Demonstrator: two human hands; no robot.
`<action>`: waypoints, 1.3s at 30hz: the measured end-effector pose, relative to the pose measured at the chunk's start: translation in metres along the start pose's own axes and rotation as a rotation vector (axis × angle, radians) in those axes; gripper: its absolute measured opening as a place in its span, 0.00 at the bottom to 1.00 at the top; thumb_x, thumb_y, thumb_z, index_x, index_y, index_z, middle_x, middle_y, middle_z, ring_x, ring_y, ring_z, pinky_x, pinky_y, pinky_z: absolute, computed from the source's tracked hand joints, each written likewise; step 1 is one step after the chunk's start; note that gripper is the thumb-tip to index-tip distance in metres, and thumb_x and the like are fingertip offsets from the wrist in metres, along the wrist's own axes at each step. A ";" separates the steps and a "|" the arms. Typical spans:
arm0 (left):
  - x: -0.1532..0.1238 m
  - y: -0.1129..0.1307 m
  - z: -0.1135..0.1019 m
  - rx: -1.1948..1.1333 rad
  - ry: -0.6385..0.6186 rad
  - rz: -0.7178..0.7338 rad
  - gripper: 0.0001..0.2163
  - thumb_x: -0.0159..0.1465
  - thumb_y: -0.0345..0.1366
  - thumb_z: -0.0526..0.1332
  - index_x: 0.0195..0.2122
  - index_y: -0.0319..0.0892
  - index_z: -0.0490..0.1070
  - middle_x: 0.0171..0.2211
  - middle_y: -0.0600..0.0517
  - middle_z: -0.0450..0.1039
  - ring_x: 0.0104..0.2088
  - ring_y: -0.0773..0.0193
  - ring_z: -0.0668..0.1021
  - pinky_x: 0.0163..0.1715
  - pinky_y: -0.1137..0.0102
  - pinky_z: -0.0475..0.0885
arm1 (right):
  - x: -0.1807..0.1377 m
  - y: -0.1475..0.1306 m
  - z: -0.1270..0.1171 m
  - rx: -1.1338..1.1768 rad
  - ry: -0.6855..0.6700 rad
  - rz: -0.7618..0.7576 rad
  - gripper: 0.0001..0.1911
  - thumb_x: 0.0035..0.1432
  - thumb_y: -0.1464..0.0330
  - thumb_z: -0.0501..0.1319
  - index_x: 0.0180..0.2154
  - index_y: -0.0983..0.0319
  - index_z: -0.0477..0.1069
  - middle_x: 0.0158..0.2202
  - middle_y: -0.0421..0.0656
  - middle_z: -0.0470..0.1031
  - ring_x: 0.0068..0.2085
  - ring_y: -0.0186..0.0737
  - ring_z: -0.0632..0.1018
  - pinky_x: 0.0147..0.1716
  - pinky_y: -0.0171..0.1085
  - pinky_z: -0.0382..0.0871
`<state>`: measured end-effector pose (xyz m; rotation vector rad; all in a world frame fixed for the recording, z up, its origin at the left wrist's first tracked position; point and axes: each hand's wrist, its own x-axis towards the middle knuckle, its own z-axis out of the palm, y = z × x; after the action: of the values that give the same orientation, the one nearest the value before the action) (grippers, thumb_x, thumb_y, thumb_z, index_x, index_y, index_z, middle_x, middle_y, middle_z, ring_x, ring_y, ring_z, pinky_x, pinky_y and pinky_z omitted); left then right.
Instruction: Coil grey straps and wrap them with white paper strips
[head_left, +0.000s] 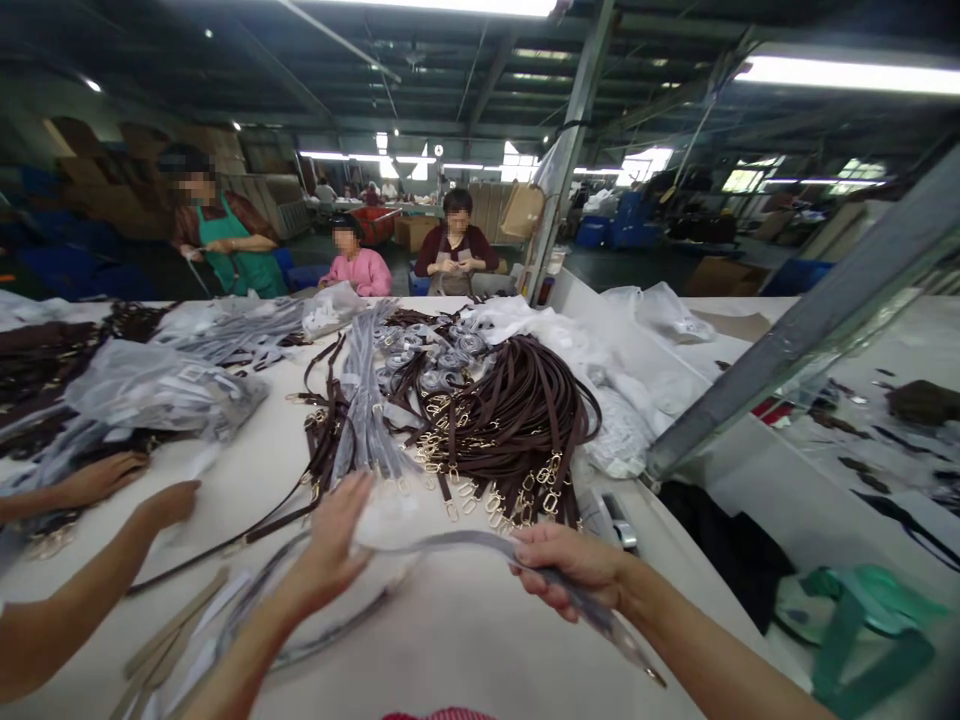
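My right hand [570, 565] is closed around a strap wrapped in clear grey plastic [465, 540]. One end of that strap, with a metal tip, hangs out below the hand toward the lower right. From my right hand the strap runs left over the white table to my left hand [334, 545]. Slightly blurred, my left hand has its fingers stretched out and its thumb apart, with the strap by the thumb. More wrapped strap curves over the table beneath my left wrist. Beyond both hands lies a big bundle of dark brown straps [517, 410] with gold-coloured buckles.
Wrapped straps [360, 390] lie beside the brown bundle. At left, a co-worker's hands [169, 505] rest near a plastic bag [165, 390]. Tan strips [172, 640] lie at front left. A slanted metal post [795, 330] stands at right. Several people work behind the table.
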<state>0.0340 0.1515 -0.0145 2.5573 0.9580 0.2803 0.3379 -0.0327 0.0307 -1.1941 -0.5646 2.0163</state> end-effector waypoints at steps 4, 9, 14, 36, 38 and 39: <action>0.017 0.104 0.032 -0.190 -0.132 0.357 0.32 0.61 0.29 0.52 0.67 0.47 0.46 0.55 0.43 0.70 0.56 0.54 0.71 0.61 0.49 0.60 | 0.024 0.000 0.022 0.006 -0.020 0.014 0.15 0.47 0.64 0.70 0.33 0.65 0.68 0.21 0.36 0.73 0.15 0.26 0.69 0.10 0.27 0.72; 0.024 0.103 0.050 -0.255 -0.034 0.240 0.18 0.62 0.25 0.46 0.49 0.40 0.68 0.40 0.44 0.75 0.41 0.58 0.75 0.44 0.62 0.71 | 0.022 0.008 0.026 0.056 -0.082 0.054 0.19 0.45 0.61 0.71 0.33 0.67 0.70 0.20 0.38 0.73 0.15 0.28 0.71 0.12 0.31 0.75; 0.021 0.088 0.041 -0.338 -0.070 0.173 0.15 0.59 0.26 0.48 0.43 0.41 0.69 0.38 0.47 0.75 0.39 0.60 0.75 0.42 0.66 0.69 | 0.017 0.023 0.020 0.169 -0.156 0.034 0.26 0.41 0.54 0.73 0.34 0.66 0.71 0.20 0.35 0.72 0.14 0.26 0.68 0.13 0.33 0.76; 0.012 0.086 0.040 -0.479 -0.034 0.126 0.15 0.57 0.26 0.49 0.43 0.42 0.69 0.40 0.47 0.75 0.41 0.60 0.74 0.44 0.66 0.68 | -0.004 0.043 0.047 0.142 -0.024 -0.100 0.27 0.47 0.52 0.71 0.39 0.66 0.68 0.26 0.45 0.77 0.23 0.39 0.79 0.16 0.30 0.73; 0.013 0.092 0.041 -0.539 -0.083 0.129 0.11 0.59 0.28 0.50 0.39 0.42 0.70 0.35 0.50 0.74 0.37 0.62 0.74 0.40 0.68 0.67 | -0.002 0.045 0.045 0.226 -0.111 -0.086 0.28 0.45 0.54 0.73 0.40 0.66 0.69 0.21 0.41 0.75 0.18 0.34 0.76 0.14 0.27 0.69; 0.013 0.096 0.041 -0.591 -0.118 0.131 0.10 0.61 0.29 0.50 0.36 0.41 0.70 0.32 0.51 0.73 0.34 0.63 0.73 0.37 0.69 0.67 | -0.002 0.044 0.046 0.262 -0.135 -0.119 0.27 0.45 0.55 0.73 0.39 0.65 0.69 0.20 0.39 0.73 0.16 0.31 0.73 0.13 0.26 0.67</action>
<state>0.1128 0.0822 -0.0097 2.0638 0.5566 0.3793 0.2825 -0.0629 0.0242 -0.8546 -0.4101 2.0066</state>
